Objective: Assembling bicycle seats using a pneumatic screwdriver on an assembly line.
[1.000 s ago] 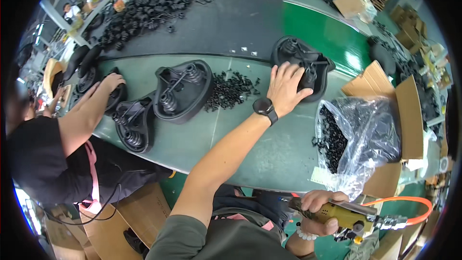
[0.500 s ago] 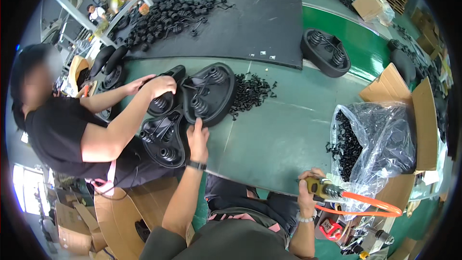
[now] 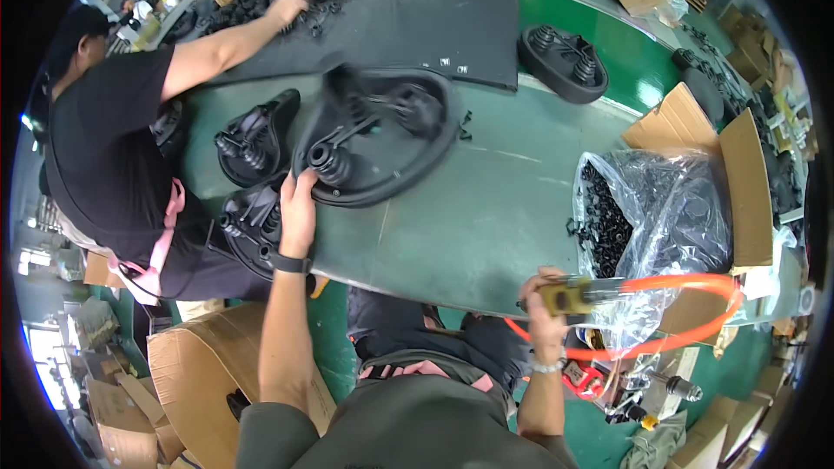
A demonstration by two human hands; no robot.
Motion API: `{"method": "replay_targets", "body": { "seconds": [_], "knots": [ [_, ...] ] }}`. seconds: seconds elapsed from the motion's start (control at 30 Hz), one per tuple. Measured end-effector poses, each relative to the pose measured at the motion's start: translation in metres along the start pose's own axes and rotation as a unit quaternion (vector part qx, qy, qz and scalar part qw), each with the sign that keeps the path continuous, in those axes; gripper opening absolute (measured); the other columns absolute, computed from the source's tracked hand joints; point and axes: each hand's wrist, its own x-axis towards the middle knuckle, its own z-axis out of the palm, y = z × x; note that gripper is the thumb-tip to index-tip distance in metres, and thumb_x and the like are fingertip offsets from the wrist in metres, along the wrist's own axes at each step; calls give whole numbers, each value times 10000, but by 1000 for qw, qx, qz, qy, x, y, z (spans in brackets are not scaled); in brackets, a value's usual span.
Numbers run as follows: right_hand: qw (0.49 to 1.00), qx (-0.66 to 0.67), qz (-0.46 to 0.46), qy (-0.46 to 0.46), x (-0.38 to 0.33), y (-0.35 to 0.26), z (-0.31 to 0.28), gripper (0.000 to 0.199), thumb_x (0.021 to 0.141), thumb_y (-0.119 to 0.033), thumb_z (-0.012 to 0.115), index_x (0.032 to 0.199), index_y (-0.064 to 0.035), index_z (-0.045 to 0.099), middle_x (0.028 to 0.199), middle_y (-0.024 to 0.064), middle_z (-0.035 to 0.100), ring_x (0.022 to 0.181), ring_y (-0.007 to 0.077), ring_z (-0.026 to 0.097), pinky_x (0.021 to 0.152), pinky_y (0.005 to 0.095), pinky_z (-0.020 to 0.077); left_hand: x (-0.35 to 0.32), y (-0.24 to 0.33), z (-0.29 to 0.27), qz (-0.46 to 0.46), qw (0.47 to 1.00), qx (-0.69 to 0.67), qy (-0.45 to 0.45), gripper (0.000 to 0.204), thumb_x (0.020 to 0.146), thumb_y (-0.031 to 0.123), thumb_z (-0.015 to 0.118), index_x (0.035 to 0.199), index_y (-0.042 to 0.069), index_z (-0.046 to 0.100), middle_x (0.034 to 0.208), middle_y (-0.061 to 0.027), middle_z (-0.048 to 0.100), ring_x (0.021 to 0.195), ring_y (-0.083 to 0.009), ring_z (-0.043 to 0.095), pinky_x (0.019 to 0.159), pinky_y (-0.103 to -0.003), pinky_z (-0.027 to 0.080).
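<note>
**Saddle base being gripped at the near edge of the bench**

Black saddle base [image 3: 378, 143], underside up with its springs showing, is lying on the green-grey bench [image 3: 486, 217]. The left hand [image 3: 298, 208] is closing over its near rim; the right hand [image 3: 546, 308] is wrapping round a yellow power tool [image 3: 569, 295] with an orange hose [image 3: 695, 313]. Judging by this, fastening is not yet beginning. Two more bases are waiting beside it. Right of the bench, an open brown carton [image 3: 738, 182] is holding a clear bag of small black parts [image 3: 608, 217].

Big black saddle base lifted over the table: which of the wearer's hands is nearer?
Left. The left hand grips the near rim of the saddle base. The right hand is well off to the right at the table's near edge, holding a yellow tool with an orange hose.
</note>
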Motion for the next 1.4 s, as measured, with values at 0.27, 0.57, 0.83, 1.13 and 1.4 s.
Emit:
{"method": "replay_targets", "body": {
  "seconds": [0.27, 0.57, 0.83, 1.13, 1.4],
  "knots": [
    [935, 65, -290, -195, -28, -133, 70, 695, 788, -617, 689, 1062, -10, 489, 630, 69, 564, 467, 203, 559, 410, 315, 473, 39, -38, 141, -83, 765, 105, -630, 452, 876, 312, 663, 1224, 25, 634, 1061, -12, 680, 965, -107, 579, 878, -278, 456],
    [914, -18, -305, -267, -18, -126, 82, 739, 774, -630, 690, 1106, -1, 491, 667, 80, 577, 521, 218, 586, 453, 319, 479, 21, -58, 172, 284, 824, 407, -273, 259, 814, 320, 695, 812, 62, 708, 817, -89, 669, 814, -284, 602, 745, -385, 488],
    [914, 41, -291, -279, -1, -113, 87, 792, 768, -663, 672, 1157, -3, 471, 733, 92, 596, 567, 219, 592, 483, 321, 486, 39, -80, 162, 379, 783, 471, -147, 102, 762, 139, 705, 795, 65, 643, 893, -86, 570, 874, -300, 527, 760, -413, 474],
    [907, 103, -358, -197, 3, -116, 107, 746, 845, -706, 519, 1180, -42, 464, 790, 94, 599, 589, 240, 615, 510, 349, 494, -140, 28, 104, -167, 909, -99, -368, 178, 869, -24, 653, 1045, -14, 670, 940, -93, 660, 872, -146, 638, 781, -279, 529],
    [916, 165, -324, -171, -1, -103, 109, 817, 817, -763, 491, 1222, -55, 445, 795, 92, 592, 588, 244, 600, 533, 358, 486, -167, 3, 113, -145, 885, -283, -341, 229, 841, -9, 701, 1070, -14, 682, 942, -104, 649, 843, -161, 630, 757, -271, 518]
  ]
}}
